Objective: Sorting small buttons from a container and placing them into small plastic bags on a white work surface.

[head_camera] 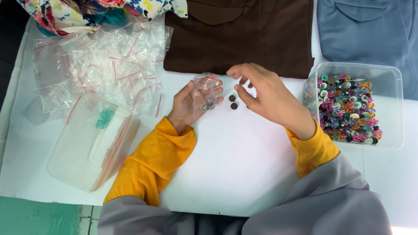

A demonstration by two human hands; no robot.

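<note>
My left hand [190, 104] lies palm up on the white table and holds a small clear zip bag [205, 90] with a few dark buttons inside. Two loose dark buttons [233, 102] sit on the table just right of that bag. My right hand [265, 98] hovers over them, fingers spread and curved, holding nothing that I can see. Both arms wear yellow sleeves under grey cloth.
A heap of clear zip bags [104, 69] lies at the left, above a clear lid [87, 148] with bags on it. A clear tub [392, 109] of colourful buttons stands at right. Brown [244, 39] and blue [374, 35] garments lie at the back, floral cloth [87, 13] top left.
</note>
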